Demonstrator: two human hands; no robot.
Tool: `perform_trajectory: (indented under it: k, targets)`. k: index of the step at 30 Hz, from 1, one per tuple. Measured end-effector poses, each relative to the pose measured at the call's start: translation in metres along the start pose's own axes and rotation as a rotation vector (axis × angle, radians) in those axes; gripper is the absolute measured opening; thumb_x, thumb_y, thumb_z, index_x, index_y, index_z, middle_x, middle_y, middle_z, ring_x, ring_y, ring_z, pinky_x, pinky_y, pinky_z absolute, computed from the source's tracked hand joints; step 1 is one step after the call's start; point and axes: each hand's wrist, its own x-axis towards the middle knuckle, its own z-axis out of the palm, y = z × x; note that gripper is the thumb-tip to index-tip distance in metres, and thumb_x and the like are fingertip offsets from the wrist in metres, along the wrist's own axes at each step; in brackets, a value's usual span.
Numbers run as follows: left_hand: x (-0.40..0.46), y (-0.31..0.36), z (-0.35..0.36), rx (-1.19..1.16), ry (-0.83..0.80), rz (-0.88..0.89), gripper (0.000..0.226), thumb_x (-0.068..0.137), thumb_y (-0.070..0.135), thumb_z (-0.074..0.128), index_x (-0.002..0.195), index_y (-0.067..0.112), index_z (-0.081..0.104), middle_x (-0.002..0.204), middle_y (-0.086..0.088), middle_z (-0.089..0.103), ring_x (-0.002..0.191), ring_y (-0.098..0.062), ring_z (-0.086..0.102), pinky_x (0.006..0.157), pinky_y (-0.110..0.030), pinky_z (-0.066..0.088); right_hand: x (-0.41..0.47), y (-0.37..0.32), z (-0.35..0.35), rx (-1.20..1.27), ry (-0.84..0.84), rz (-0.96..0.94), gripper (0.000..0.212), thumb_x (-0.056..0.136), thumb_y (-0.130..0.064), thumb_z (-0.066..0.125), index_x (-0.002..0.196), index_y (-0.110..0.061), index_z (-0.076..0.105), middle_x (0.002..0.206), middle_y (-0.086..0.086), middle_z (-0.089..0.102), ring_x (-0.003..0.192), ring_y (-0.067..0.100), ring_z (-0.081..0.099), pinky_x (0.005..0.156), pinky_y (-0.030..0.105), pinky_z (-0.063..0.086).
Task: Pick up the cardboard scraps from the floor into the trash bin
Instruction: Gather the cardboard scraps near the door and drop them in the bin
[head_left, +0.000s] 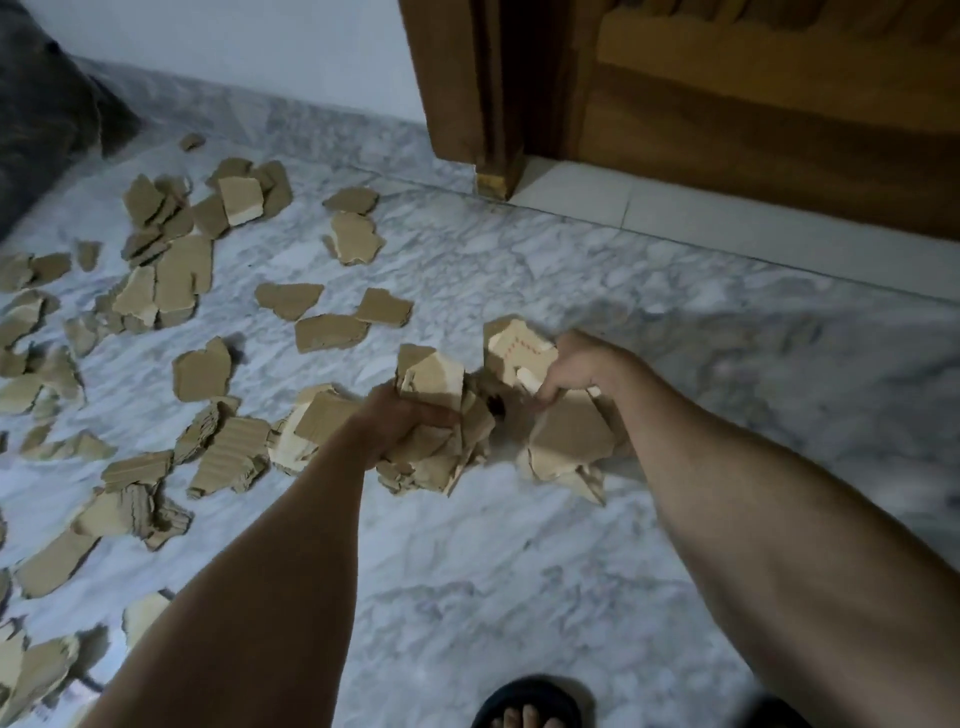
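Torn brown cardboard scraps (171, 280) lie scattered over the left half of a grey marbled floor (519, 571). My left hand (402, 421) is closed around a thick bundle of cardboard scraps (441, 452) at the centre of the view. My right hand (576, 369) grips a second bundle of scraps (566, 441), one piece bearing red dashed marks. The two bundles hang close together above the floor. No trash bin is in view.
A wooden door and frame (675, 104) stand at the back right above a pale threshold tile (597, 202). A dark grey fabric mass (47, 114) fills the top left corner. My foot in a dark sandal (524, 704) stands at the bottom edge.
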Motion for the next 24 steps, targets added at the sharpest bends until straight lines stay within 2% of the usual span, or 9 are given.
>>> perform_trajectory:
  k: [3,5,6,9,13,17,19,22,24]
  targets:
    - [-0.02,0.061,0.033,0.029,-0.022,0.037,0.051,0.06,0.008,0.089,0.108,0.01,0.072,0.097,-0.005,0.076,0.085,-0.023,0.073,0.074,-0.035,0.06,-0.05,0.028,-0.052,0.27,0.112,0.058,0.071,0.059,-0.017,0.094,0.12,-0.011,0.058,0.106,0.005,0.066,0.093,0.024,0.063,0.07,0.03,0.053]
    - [-0.041,0.103,0.057,0.045,-0.065,0.061,0.046,0.067,-0.007,0.082,0.11,0.002,0.07,0.095,-0.006,0.074,0.072,-0.014,0.074,0.058,-0.026,0.058,-0.099,0.046,-0.086,0.435,0.187,0.101,0.07,0.061,-0.013,0.094,0.122,-0.012,0.06,0.099,0.002,0.067,0.085,0.019,0.065,0.069,0.029,0.051]
    - [-0.055,0.122,0.068,0.053,-0.105,0.059,0.048,0.065,-0.009,0.082,0.111,-0.001,0.069,0.095,-0.008,0.074,0.071,-0.013,0.074,0.058,-0.026,0.059,-0.127,0.056,-0.102,0.479,0.205,0.124,0.064,0.063,-0.012,0.093,0.118,-0.013,0.061,0.099,0.002,0.068,0.084,0.018,0.064,0.07,0.029,0.051]
    - [-0.102,0.174,0.106,0.154,-0.217,0.069,0.067,0.045,0.012,0.094,0.109,0.007,0.073,0.106,-0.011,0.076,0.096,-0.029,0.073,0.088,-0.051,0.059,-0.222,0.08,-0.142,0.609,0.257,0.219,0.06,0.064,-0.007,0.091,0.119,-0.009,0.066,0.114,0.008,0.069,0.091,0.022,0.063,0.073,0.029,0.05]
    - [-0.189,0.224,0.166,0.289,-0.292,0.053,0.066,0.04,0.022,0.097,0.101,0.019,0.073,0.103,-0.005,0.076,0.099,-0.028,0.071,0.091,-0.048,0.056,-0.357,0.107,-0.164,0.805,0.344,0.398,0.053,0.061,-0.005,0.092,0.108,-0.011,0.069,0.103,0.004,0.07,0.087,0.02,0.064,0.055,0.023,0.041]
    - [-0.284,0.25,0.228,0.458,-0.45,0.103,0.066,0.061,0.006,0.092,0.121,0.013,0.065,0.106,0.0,0.068,0.104,-0.023,0.064,0.083,-0.032,0.05,-0.478,0.131,-0.142,0.995,0.491,0.491,0.058,0.056,-0.006,0.094,0.108,-0.013,0.07,0.1,0.004,0.072,0.093,0.022,0.068,0.075,0.029,0.055]
    - [-0.329,0.247,0.257,0.538,-0.522,0.103,0.07,0.062,0.008,0.092,0.126,0.013,0.062,0.109,0.0,0.065,0.107,-0.022,0.061,0.087,-0.033,0.05,-0.533,0.149,-0.111,1.146,0.575,0.513,0.043,0.065,-0.005,0.088,0.103,-0.014,0.069,0.095,0.003,0.071,0.092,0.023,0.067,0.076,0.031,0.057]
    - [-0.395,0.226,0.292,0.678,-0.638,0.107,0.083,0.055,0.023,0.096,0.13,0.018,0.06,0.117,-0.001,0.066,0.112,-0.025,0.062,0.099,-0.044,0.052,-0.606,0.18,-0.054,1.27,0.745,0.591,0.035,0.078,-0.011,0.082,0.11,-0.012,0.069,0.112,0.009,0.07,0.108,0.03,0.065,0.096,0.047,0.053]
    - [-0.431,0.199,0.315,0.687,-0.718,0.105,0.099,0.035,0.036,0.095,0.127,0.018,0.063,0.12,-0.002,0.068,0.111,-0.027,0.064,0.097,-0.049,0.054,-0.652,0.196,-0.016,1.294,0.772,0.643,0.034,0.086,-0.02,0.076,0.118,-0.011,0.068,0.118,0.012,0.069,0.11,0.032,0.064,0.1,0.051,0.05]
